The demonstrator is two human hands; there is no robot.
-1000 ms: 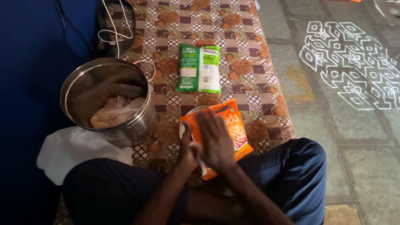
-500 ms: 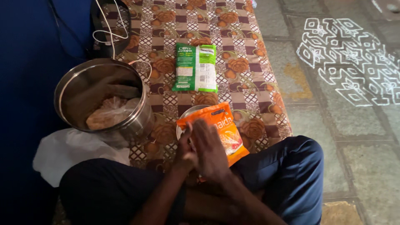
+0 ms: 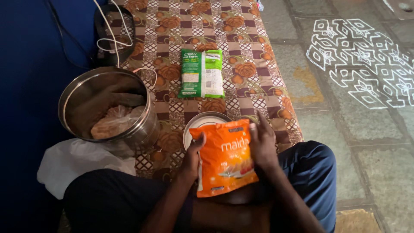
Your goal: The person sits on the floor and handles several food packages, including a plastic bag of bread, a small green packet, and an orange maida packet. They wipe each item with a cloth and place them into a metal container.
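Orange packet [image 3: 225,157] held over our lap, near edge of steel plate [image 3: 206,122].
We grip it with left hand [image 3: 192,159] and right hand [image 3: 262,144] on its sides; long axis runs near-far, top far.

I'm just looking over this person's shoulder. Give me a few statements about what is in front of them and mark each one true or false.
1. Both hands hold the orange packet, the left hand on one edge and the right hand on the other. True.
2. The green packet lies inside the steel pot. False: it lies flat on the patterned cloth, beyond the steel plate.
3. The steel pot is empty. False: a clear bag with something brownish sits in it.
4. A white plastic bag lies beside the pot, near the person's knee. True.
5. The orange packet is torn wide open and spilling. False: nothing spills from it, and no tear shows.
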